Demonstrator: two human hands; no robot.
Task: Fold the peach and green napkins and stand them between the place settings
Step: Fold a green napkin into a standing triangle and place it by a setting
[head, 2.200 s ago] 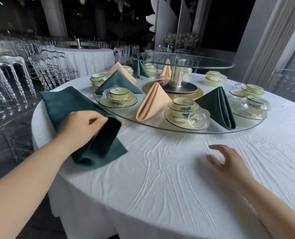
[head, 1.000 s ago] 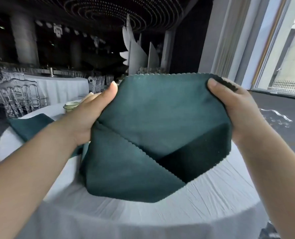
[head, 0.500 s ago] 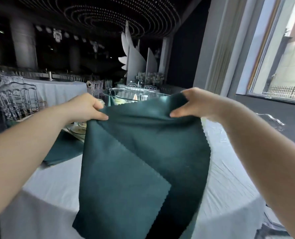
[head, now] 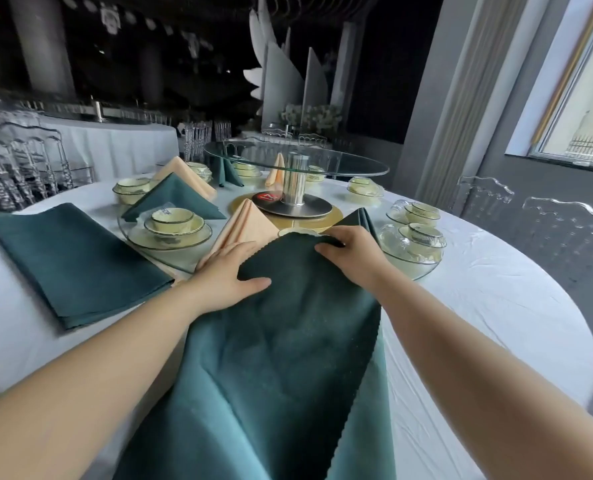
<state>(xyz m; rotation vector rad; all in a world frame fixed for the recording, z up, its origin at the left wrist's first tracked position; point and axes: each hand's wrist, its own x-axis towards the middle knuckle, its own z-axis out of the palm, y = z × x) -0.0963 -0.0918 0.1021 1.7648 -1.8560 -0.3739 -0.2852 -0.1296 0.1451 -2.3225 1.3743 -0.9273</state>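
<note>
Gripping one unfolded green napkin by its far edge, my left hand and right hand pinch it over the near rim of the glass turntable, and the cloth drapes back toward me. Across the turntable stand three peach napkins and three folded green napkins. One flat green stack lies left of it.

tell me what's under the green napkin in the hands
White tablecloth shows on both sides of the green napkin, so it runs beneath. A bowl rim peeks past the far edge between the left hand and right hand; the bowl itself is covered.
</note>
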